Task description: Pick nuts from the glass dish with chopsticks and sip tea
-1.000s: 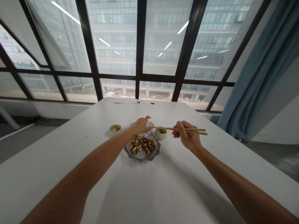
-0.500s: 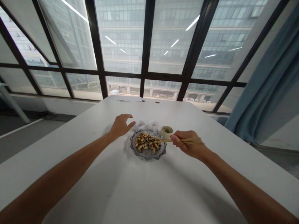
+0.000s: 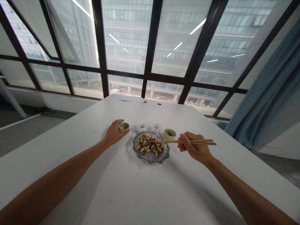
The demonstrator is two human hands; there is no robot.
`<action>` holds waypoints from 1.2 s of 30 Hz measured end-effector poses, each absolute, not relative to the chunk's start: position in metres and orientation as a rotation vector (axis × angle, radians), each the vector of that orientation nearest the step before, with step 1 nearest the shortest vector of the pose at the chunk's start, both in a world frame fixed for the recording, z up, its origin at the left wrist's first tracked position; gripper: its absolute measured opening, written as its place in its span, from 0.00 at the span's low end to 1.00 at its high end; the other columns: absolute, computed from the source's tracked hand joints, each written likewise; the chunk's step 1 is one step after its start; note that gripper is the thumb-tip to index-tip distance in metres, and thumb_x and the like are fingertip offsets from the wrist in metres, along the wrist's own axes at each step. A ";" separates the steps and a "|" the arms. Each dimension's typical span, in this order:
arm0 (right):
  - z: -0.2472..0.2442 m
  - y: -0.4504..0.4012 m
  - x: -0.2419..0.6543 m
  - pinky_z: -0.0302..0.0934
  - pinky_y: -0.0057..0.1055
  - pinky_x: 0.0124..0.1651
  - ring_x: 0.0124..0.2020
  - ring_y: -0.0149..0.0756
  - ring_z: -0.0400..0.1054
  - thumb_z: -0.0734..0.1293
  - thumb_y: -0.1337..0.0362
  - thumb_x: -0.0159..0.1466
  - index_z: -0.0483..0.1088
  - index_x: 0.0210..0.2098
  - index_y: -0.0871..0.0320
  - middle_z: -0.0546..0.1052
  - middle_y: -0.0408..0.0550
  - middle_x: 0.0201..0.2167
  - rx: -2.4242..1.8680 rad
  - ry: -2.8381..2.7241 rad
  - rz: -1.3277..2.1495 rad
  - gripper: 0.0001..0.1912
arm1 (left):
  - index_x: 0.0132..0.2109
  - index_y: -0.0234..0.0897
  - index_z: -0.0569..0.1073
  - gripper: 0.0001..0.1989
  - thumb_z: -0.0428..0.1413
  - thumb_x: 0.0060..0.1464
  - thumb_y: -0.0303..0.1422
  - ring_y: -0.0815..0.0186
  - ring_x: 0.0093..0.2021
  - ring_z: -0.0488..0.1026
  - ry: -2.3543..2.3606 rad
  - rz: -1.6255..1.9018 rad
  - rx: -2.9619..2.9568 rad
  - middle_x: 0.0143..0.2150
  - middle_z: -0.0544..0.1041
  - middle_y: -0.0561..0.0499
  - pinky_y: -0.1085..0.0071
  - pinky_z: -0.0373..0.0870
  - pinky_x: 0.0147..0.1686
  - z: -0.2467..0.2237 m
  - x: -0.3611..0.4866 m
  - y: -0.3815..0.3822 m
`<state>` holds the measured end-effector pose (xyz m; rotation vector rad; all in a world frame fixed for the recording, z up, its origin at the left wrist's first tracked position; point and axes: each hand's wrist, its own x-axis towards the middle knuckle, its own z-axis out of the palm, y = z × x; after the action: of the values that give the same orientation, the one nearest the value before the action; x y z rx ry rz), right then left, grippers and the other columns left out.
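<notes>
My left hand (image 3: 114, 133) curls round the side of a small green-gold cup (image 3: 123, 126), thumb in front and fingers behind. In my right hand (image 3: 193, 145) is a pair of wooden chopsticks (image 3: 172, 141), pointing left. Their tips lie over a scalloped clear glass plate (image 3: 150, 161), among a heap of peanuts and dark striped seeds (image 3: 148, 145). Whether the tips pinch a piece is too small to tell. Beside the plate, near my right hand, stands a second small cup (image 3: 169, 133), pale outside with a greenish inside.
Two small white cups (image 3: 141, 126) stand just behind the plate. Farther back on the white table (image 3: 131, 193) lie sheets of paper (image 3: 126, 98) and small round lids (image 3: 159, 104). Windows rise beyond the far edge; a blue curtain (image 3: 260, 90) hangs at the right.
My left hand has moved left and closed round the small cup, which now shows. My right hand has shifted slightly right with the chopsticks, tips still over the plate.
</notes>
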<state>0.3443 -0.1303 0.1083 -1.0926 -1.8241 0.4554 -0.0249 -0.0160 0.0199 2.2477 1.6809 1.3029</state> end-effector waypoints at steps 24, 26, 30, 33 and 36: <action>0.037 -0.137 0.335 0.65 0.30 0.16 0.14 0.34 0.68 0.66 0.40 0.65 0.71 0.26 0.57 0.76 0.46 0.16 -0.988 -1.246 0.557 0.26 | 0.57 0.42 0.66 0.36 0.64 0.45 0.54 0.51 0.51 0.78 1.823 1.090 2.007 0.50 0.78 0.44 0.57 0.74 0.50 0.018 -0.024 -0.018; 0.037 -0.145 0.334 0.67 0.31 0.18 0.15 0.35 0.70 0.63 0.42 0.67 0.72 0.27 0.56 0.77 0.47 0.17 -0.994 -1.416 0.453 0.26 | 0.58 0.40 0.65 0.37 0.65 0.45 0.52 0.51 0.51 0.77 1.802 1.124 2.046 0.51 0.78 0.43 0.57 0.73 0.51 0.018 -0.024 -0.019; 0.036 -0.154 0.333 0.68 0.30 0.19 0.16 0.35 0.72 0.62 0.45 0.69 0.74 0.26 0.54 0.78 0.46 0.17 -0.974 -1.661 0.277 0.24 | 0.57 0.40 0.64 0.38 0.68 0.42 0.45 0.51 0.56 0.73 1.727 1.220 2.208 0.56 0.74 0.43 0.55 0.71 0.57 0.015 -0.024 -0.018; 0.037 -0.154 0.333 0.68 0.30 0.20 0.16 0.34 0.72 0.61 0.48 0.71 0.73 0.27 0.54 0.77 0.45 0.17 -0.936 -1.700 0.227 0.23 | 0.57 0.41 0.64 0.36 0.68 0.41 0.41 0.50 0.57 0.71 1.692 1.232 2.291 0.56 0.73 0.43 0.54 0.70 0.58 0.014 -0.024 -0.017; 0.038 -0.153 0.334 0.68 0.30 0.20 0.16 0.35 0.72 0.60 0.49 0.71 0.73 0.27 0.54 0.78 0.45 0.17 -0.923 -1.716 0.240 0.23 | 0.57 0.41 0.64 0.35 0.68 0.42 0.41 0.51 0.58 0.71 1.669 1.226 2.326 0.56 0.73 0.43 0.55 0.69 0.59 0.015 -0.023 -0.019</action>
<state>0.3337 -0.1531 0.0379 -0.9233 -1.7163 0.2398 -0.0234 -0.0186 0.0145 2.3260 1.6689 1.2264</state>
